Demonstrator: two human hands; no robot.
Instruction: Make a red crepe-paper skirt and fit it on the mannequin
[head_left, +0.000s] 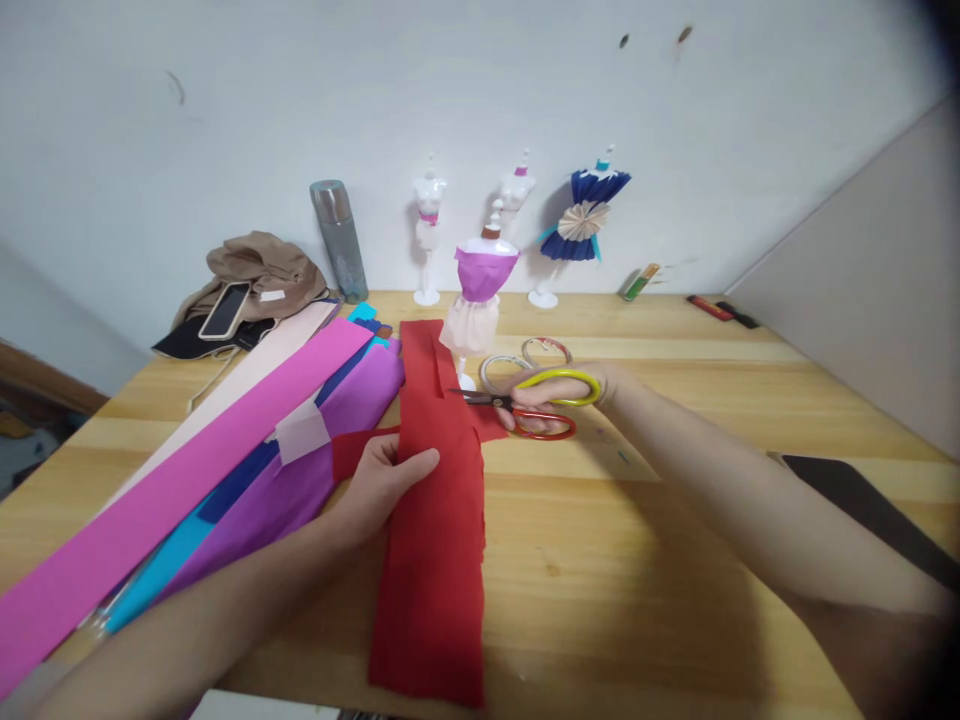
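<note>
A long strip of red crepe paper runs from near the table's front edge toward the mannequins. My left hand pinches its left edge, thumb on top and fingers underneath. My right hand grips scissors with one yellow and one red handle loop. Their dark blades point left and meet the strip's right side, where a slit shows farther up. Just beyond the blades stands a small white mannequin in a purple top and pale gathered skirt. More red paper lies beneath the strip.
Pink, purple and blue paper strips lie left. Behind them are a brown cloth, a phone and a flask. Other mannequins, one in a navy dress, stand by the wall. A dark flat object lies right.
</note>
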